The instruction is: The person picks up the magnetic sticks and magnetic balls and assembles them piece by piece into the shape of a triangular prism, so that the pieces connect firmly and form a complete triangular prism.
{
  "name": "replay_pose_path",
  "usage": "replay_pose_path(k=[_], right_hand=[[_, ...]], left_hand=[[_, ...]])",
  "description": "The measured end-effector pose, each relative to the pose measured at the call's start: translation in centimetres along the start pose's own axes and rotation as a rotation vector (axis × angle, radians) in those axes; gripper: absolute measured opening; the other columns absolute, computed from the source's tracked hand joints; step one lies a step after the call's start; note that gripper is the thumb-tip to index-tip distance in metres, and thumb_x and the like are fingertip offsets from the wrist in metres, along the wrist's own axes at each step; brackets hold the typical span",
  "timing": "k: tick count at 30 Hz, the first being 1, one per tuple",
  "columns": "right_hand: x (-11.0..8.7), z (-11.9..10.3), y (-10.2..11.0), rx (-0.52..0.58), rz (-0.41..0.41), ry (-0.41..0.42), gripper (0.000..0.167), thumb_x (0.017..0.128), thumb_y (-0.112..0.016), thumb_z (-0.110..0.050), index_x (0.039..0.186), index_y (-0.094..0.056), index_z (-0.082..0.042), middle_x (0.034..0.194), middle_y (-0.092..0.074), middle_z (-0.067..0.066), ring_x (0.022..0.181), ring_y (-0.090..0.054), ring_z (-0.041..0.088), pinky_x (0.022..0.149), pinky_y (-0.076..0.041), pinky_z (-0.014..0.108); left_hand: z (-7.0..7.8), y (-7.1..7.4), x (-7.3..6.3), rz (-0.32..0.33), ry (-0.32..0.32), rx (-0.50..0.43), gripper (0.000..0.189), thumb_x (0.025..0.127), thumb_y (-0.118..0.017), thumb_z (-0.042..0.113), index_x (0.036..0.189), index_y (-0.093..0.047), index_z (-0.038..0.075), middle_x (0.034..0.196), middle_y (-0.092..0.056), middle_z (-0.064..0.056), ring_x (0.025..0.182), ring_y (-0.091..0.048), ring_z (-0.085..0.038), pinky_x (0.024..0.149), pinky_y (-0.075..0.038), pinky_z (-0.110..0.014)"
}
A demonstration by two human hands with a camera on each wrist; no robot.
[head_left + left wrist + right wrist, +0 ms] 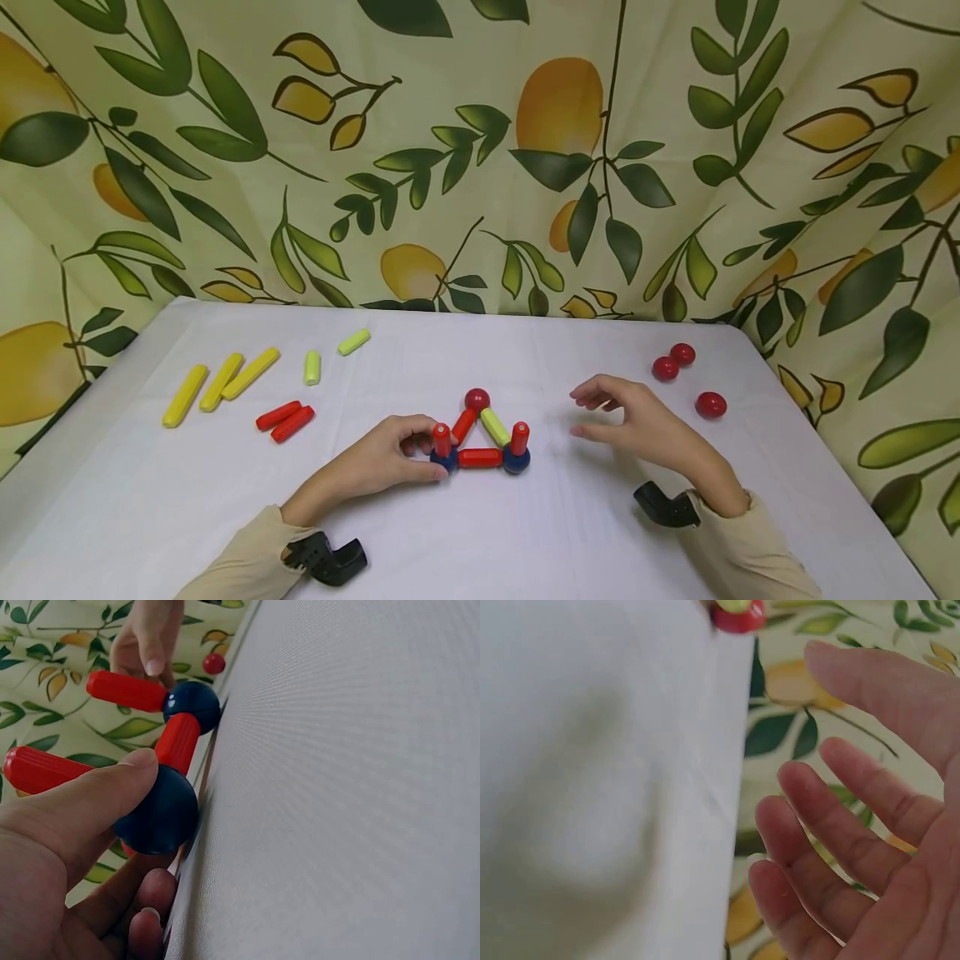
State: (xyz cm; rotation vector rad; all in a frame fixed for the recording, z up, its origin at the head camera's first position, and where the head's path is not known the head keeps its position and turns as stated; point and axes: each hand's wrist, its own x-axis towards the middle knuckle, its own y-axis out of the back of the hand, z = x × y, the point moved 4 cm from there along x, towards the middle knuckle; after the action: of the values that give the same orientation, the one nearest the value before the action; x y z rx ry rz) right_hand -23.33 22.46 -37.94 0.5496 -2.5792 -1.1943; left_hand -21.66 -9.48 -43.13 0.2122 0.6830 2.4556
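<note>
As a person works at a white-covered table [480, 542], the left hand [392, 454] grips the left blue ball [448, 463] of a triangular frame [489, 457] between thumb and fingers, while the right hand [636, 419], free of any piece, hovers apart at the right with its fingers loosely bent. Set near the table's middle, the frame points its red tip ball [477, 400] away from the person; its base, a red rod [477, 458], runs left to right to the right blue ball [516, 462], and a red side rod [463, 427] and a light-green side rod [495, 427] slant inward to the tip. Two upright red rods [520, 439] stand one on each blue ball. Beyond the frame's three balls and five rods, loose pieces number ten: three yellow rods [185, 396], two short red rods [292, 424] and two short light-green rods [312, 367] lie to the left, and three loose red balls [710, 406] at the right
</note>
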Motion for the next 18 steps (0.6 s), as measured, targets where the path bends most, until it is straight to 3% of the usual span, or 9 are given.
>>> replay_pose_path(k=[10, 18], right_hand=[[-0.9, 1.0, 3.7, -0.131, 0.096, -0.017, 0.043, 0.080, -0.083, -0.025, 0.114, -0.067, -0.005, 0.107, -0.071, 0.009, 0.101, -0.065, 0.029, 0.086, -0.054, 0.042], [-1.5, 2.7, 5.3, -0.208, 0.133, 0.000, 0.037, 0.081, -0.082, -0.023, 0.110, -0.068, -0.005, 0.105, -0.071, 0.009, 0.099, -0.065, 0.031, 0.084, -0.052, 0.038]], left_hand=[[0.0, 0.1, 0.1, -0.001, 0.004, 0.000, 0.029, 0.083, -0.080, 0.028, 0.108, -0.071, 0.019, 0.090, -0.061, 0.004, 0.086, -0.054, -0.011, 0.073, -0.044, -0.021], [0.1, 0.1, 0.0, -0.001, -0.001, -0.005, 0.029, 0.083, -0.080, 0.028, 0.108, -0.070, 0.018, 0.091, -0.061, 0.004, 0.087, -0.054, -0.011, 0.074, -0.044, -0.021]])
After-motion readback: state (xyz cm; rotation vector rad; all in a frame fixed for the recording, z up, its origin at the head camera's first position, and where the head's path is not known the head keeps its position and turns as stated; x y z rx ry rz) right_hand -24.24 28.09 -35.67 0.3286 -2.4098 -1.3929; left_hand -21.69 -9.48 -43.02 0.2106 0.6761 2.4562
